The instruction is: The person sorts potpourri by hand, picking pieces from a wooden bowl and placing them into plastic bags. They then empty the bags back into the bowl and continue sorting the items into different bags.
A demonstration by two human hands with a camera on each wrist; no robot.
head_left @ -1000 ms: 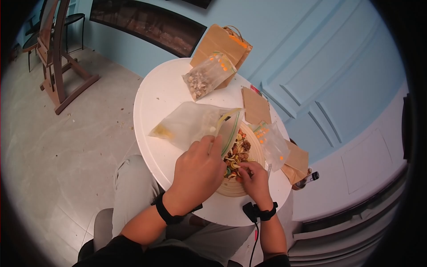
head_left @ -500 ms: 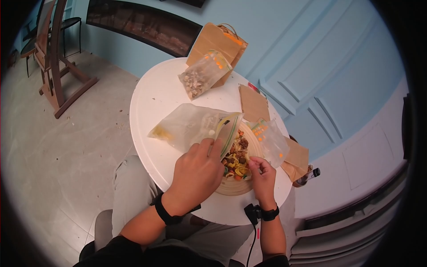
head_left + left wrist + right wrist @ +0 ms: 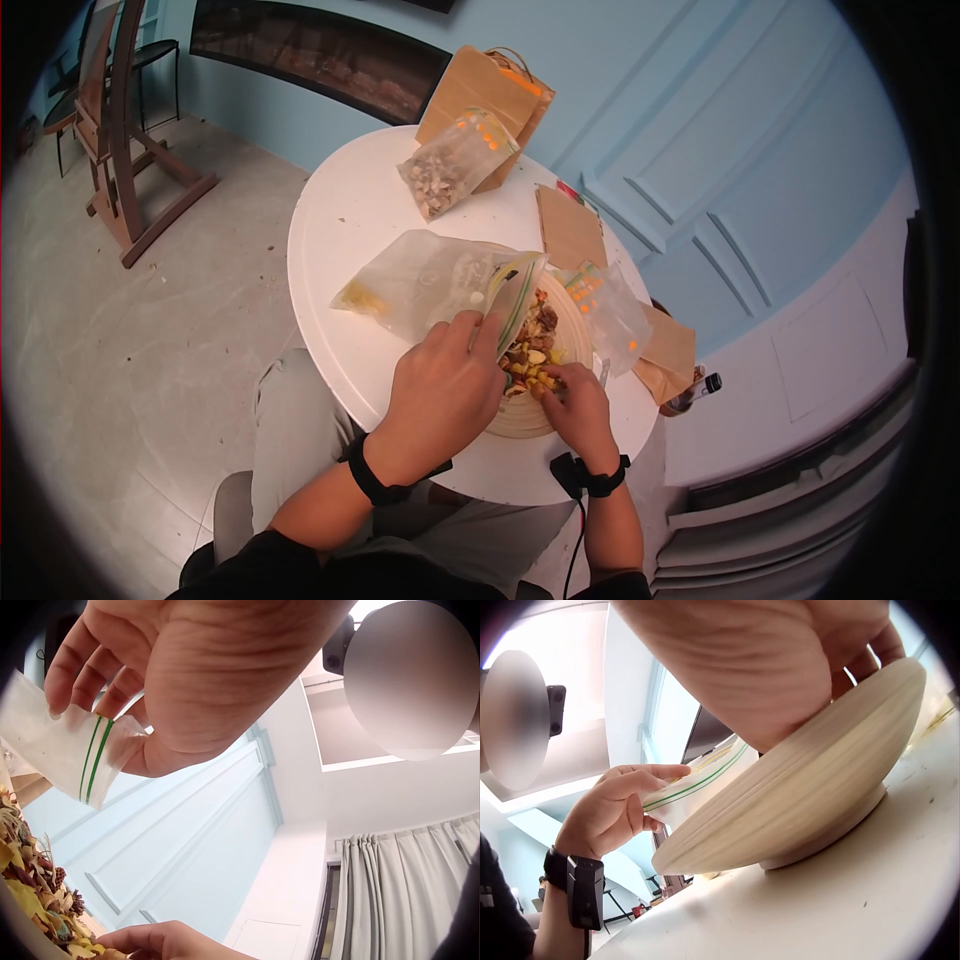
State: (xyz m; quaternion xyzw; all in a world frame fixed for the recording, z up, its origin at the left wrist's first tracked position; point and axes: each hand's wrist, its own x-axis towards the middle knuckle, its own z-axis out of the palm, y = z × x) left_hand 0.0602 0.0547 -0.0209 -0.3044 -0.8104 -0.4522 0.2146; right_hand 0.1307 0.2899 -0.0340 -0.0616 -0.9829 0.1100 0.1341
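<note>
My left hand (image 3: 445, 385) grips a translucent zip bag (image 3: 425, 285) by its green-striped mouth. In the left wrist view, fingers and thumb lie on either side of the bag's (image 3: 52, 746) opening. The bag leans over a wooden bowl (image 3: 575, 325), with some yellow material in its far corner. Potpourri (image 3: 535, 345) of dried yellow petals, leaves and small cones fills the bowl. My right hand (image 3: 582, 410) reaches over the near right rim, curled fingertips among yellow pieces; I cannot tell whether they pinch one. The right wrist view shows the bowl's (image 3: 802, 787) outside, hiding those fingertips.
A paper carrier bag (image 3: 480, 95) and a zip bag of pale pieces (image 3: 445, 180) stand at the far edge of the round white table (image 3: 335, 230). To the right lie a brown paper packet (image 3: 570, 230), a clear bag (image 3: 620, 325) and another paper bag (image 3: 668, 355).
My right hand drew back from the potpourri to the bowl's right rim, then moved left again into the yellow pieces. The left hand keeps its grip on the zip bag in nearly the same place.
</note>
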